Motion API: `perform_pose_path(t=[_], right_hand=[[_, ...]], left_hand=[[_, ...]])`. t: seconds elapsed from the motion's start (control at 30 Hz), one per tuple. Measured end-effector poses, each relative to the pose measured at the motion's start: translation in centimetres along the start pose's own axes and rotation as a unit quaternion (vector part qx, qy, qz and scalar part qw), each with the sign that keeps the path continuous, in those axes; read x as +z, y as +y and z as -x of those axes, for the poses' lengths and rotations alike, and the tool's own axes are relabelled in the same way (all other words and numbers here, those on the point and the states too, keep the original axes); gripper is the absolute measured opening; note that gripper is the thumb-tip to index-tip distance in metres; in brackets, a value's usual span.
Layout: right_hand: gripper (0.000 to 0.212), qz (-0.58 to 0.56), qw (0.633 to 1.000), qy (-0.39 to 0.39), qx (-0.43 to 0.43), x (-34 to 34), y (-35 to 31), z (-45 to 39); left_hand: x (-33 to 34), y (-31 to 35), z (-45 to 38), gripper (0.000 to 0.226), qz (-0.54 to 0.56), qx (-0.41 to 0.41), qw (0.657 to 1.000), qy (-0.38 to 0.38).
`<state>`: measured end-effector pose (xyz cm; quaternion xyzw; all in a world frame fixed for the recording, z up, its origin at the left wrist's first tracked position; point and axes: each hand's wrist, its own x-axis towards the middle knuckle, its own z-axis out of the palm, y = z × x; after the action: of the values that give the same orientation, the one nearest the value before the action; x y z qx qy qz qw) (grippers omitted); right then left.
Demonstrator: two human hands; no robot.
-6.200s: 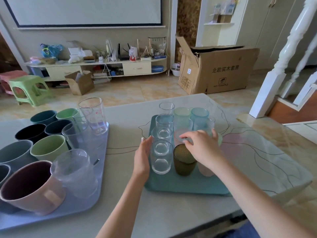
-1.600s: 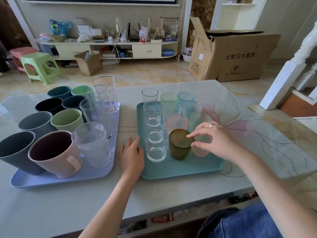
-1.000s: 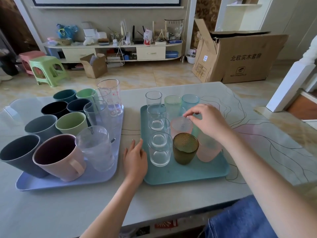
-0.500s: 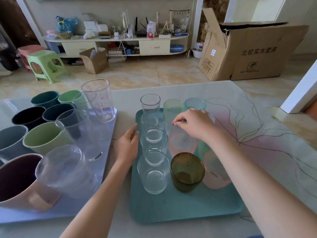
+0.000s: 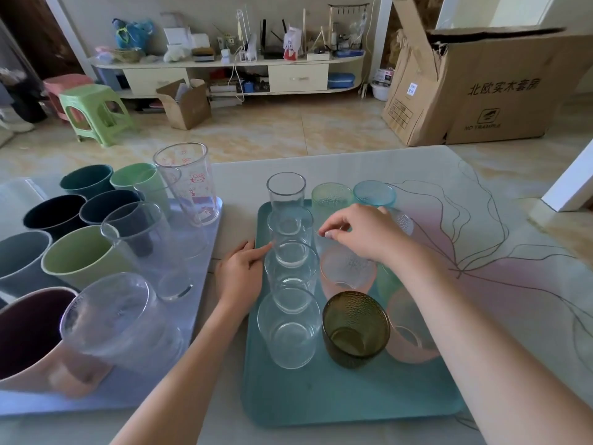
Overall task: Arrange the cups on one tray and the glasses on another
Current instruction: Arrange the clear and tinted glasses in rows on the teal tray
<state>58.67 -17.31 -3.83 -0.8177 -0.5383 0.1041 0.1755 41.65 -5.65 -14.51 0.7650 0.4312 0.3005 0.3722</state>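
Two hands are at the teal tray (image 5: 321, 399) on the table (image 5: 500, 303). The right hand (image 5: 362, 234) reaches over the middle of the tray, thumb and forefinger pinching the rim of a clear glass (image 5: 324, 239) that is hard to make out against the others. The left hand (image 5: 239, 274) lies flat at the tray's left edge, fingers straight, fingertips touching the side of the third clear glass in the row.

Four clear glasses stand in a line down the left side of that tray, nearest one (image 5: 288, 329) largest in view, farthest one (image 5: 286, 195) at the back edge. Beside them, one dark olive glass (image 5: 355, 329), two pink glasses (image 5: 348, 273), the nearer (image 5: 407, 335) partly behind the right forearm, one pale green glass (image 5: 332, 197) and one pale blue glass (image 5: 374, 193) at the back. Another green one shows under the wrist, mostly hidden.

Well to the left sits the lilac tray (image 5: 199, 284). On it, eight opaque cups, among them a pink mug with a dark inside (image 5: 29, 345) and a light green cup (image 5: 77, 258). Three clear tumblers share that tray: a printed one (image 5: 187, 184) at the back, one (image 5: 147, 248) in the middle, one (image 5: 118, 322) nearest.
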Motion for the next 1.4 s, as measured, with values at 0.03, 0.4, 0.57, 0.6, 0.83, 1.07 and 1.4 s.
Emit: perform_pose_path(t=[0.03,0.4,0.57,0.6,0.83,1.07,1.4], right_hand=[[0.016,-0.003,1.000,0.000,0.000,0.0,0.0,0.0],[0.031,0.146,0.979,0.136,0.026,0.3,1.1,-0.3],[0.034,0.130,0.988,0.069,0.046,1.1,0.8,-0.9],[0.035,0.127,0.989,0.063,0.045,1.2,0.8,-1.1],[0.036,0.093,0.993,0.046,0.047,1.4,0.5,-1.6],[0.037,0.069,0.996,0.047,0.044,1.4,0.4,-1.6],[0.036,0.011,0.979,0.137,0.154,-1.4,5.6,0.5]], left_hand=[[0.0,0.1,0.1,0.034,-0.007,0.005,1.000,0.000],[0.1,-0.3,-0.2,0.036,-0.047,0.002,0.999,-0.006],[0.1,-0.2,-0.1,0.036,-0.055,0.001,0.998,0.002],[0.1,-0.2,0.0,0.036,-0.058,0.005,0.998,0.001],[0.1,-0.3,0.0,0.038,-0.064,0.013,0.998,0.005],[0.1,-0.3,-0.1,0.037,-0.055,0.005,0.998,-0.004],[0.0,0.1,0.2,0.035,-0.040,0.003,0.999,0.003]])
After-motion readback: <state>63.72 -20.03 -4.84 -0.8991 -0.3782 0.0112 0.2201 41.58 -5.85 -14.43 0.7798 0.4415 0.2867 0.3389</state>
